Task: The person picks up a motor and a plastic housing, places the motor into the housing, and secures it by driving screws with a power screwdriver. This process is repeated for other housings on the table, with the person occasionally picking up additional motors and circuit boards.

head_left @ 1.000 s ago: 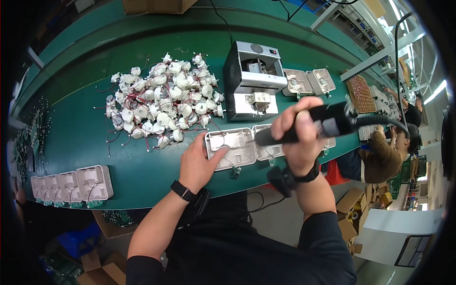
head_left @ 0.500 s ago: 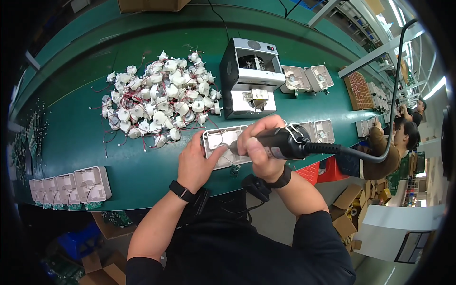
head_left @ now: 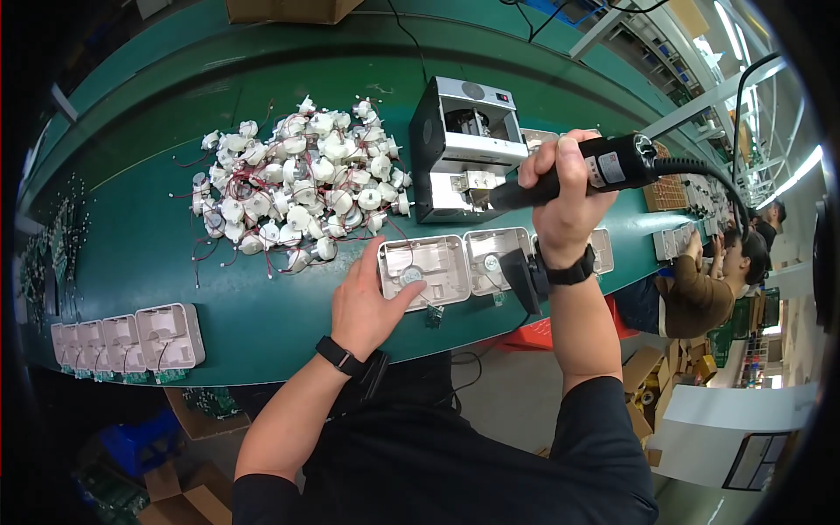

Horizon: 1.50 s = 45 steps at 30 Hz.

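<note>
My right hand (head_left: 570, 203) is wrapped round a black electric screwdriver (head_left: 623, 166) with a thick cord. The tool points left, its front end at the metal block of the screw feeder (head_left: 461, 150), where the tip is hard to make out. My left hand (head_left: 367, 296) holds the left side of a white plastic housing (head_left: 451, 284), fingers along the outer wall. Its thumb reaches inside, touching a round silvery part (head_left: 410, 276). A small green circuit board (head_left: 434, 316) hangs at the housing's near edge. Right beside it sits a second housing (head_left: 514, 241) with a similar round part.
A large heap of white motor-like parts with red and black wires (head_left: 297, 184) covers the table's left middle. Several white housings (head_left: 171, 337) stand in a row at the near left. A black device (head_left: 528, 280) hangs by my right wrist. Co-workers (head_left: 713, 293) sit at the right.
My right hand has lifted the screwdriver out of the housing and swung it right and away, to the screw feeder. My left hand stays on the housing; the round part inside now shows.
</note>
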### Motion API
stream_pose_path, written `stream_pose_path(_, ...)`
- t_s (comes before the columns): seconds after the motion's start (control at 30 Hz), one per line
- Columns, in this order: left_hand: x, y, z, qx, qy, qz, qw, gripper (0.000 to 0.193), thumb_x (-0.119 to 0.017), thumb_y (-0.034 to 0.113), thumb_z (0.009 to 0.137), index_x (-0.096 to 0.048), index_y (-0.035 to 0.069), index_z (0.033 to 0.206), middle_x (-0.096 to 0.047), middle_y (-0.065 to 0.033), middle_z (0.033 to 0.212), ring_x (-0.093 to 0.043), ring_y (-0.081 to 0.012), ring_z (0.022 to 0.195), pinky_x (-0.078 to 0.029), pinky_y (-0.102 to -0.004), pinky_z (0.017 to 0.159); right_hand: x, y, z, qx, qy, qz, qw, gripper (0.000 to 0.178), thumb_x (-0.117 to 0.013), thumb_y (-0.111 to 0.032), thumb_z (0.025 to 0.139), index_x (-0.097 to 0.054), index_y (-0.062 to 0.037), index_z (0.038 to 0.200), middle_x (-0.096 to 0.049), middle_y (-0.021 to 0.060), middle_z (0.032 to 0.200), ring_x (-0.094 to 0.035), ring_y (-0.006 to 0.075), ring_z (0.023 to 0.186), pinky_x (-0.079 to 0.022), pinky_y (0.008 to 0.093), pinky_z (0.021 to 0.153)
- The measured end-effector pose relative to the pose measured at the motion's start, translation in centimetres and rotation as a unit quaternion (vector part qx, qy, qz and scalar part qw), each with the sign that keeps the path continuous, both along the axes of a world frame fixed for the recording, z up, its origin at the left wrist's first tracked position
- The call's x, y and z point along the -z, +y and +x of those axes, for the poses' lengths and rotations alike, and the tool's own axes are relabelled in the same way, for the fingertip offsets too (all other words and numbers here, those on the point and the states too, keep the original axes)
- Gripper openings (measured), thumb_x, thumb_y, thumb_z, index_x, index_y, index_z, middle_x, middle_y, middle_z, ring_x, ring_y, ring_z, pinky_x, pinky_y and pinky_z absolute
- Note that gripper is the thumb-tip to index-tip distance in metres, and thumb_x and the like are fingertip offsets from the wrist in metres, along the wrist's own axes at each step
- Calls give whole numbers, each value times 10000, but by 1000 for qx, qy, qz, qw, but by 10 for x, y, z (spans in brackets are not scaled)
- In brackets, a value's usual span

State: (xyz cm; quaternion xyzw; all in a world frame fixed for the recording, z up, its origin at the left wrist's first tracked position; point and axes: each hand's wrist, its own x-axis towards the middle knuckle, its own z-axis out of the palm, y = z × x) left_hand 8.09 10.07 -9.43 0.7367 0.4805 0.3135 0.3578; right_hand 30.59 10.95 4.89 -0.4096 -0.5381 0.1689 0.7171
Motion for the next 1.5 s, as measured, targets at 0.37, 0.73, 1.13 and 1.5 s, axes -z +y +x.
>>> stream_pose_path(0.37,9,0,-3,-10,1,35,999,817,-813,375,763,-443,46,1413,-650,-226,1093,-668,-416,949,-555,-494,774,36,-46,-87,-200,-13,-87,976,302,-631,-152,914,-415,-45,1097,-543,89,759,-535,163,621,-486,342,585)
stream_pose_path(0.73,1,-1,-17,12,20,16,1000,863,-823,393,751,-414,50,1430,-647,-225,1082,-671,-418,929,-556,-505,750,61,-41,-111,-182,-43,-109,976,274,-585,-18,905,-403,-42,1108,-573,107,794,-559,159,648,-498,321,615)
stream_pose_path(1.13,-102,-42,-56,229,-91,139,959,531,-825,132,760,-603,7,1226,-691,-175,1052,-684,-357,886,-543,-387,823,-13,-84,-118,-223,-39,-222,948,424,-793,-217,875,-564,-5,1163,-632,94,1014,-629,97,867,-513,256,699)
stream_pose_path(1.5,-88,-76,-78,129,-198,-148,960,360,-731,-10,813,-598,-19,1147,-705,-120,1076,-675,-197,991,-517,-328,895,37,-107,-39,288,-457,-265,799,673,-769,-484,778,-582,0,1207,-533,213,1315,-492,362,1273,-393,505,1040)
